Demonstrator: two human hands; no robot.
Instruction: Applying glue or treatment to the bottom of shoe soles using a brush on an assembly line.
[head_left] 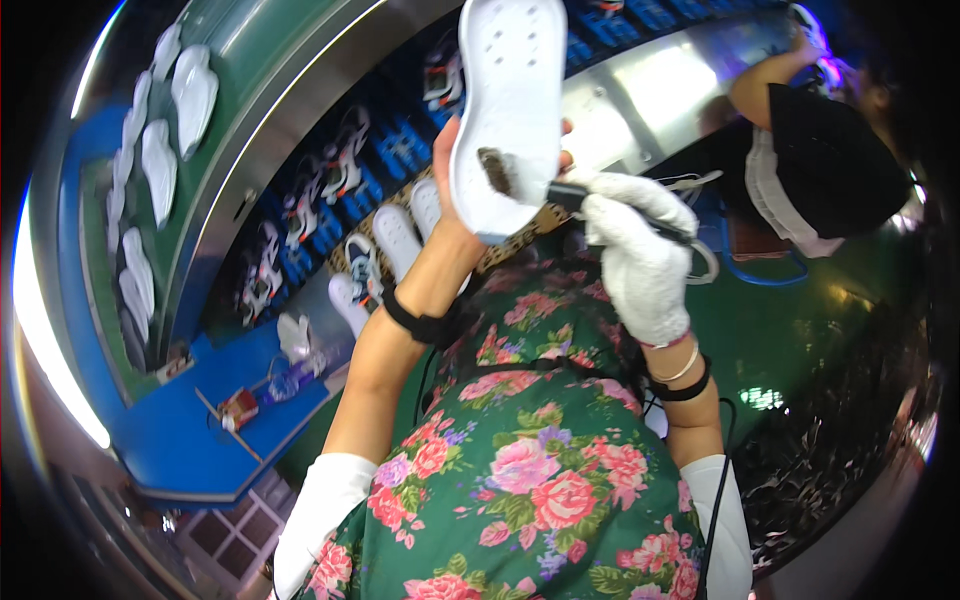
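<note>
White shoe sole [510,90] is held up out in front of the body, bare left hand [446,175] gripping it from behind, fingertips poking out both sides, that forearm slanting up to the right. Gloved right hand [640,240] is lower, curled around a black tool [568,195], its tip by the sole's lower edge; can't tell if they touch.

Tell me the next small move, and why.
Probably a short stroke of the black-handled tool toward the near end of the white sole: the gloved right hand grips the tool beside the sole, a dark bristle-like patch shows against it, and the left hand supports it.
</note>
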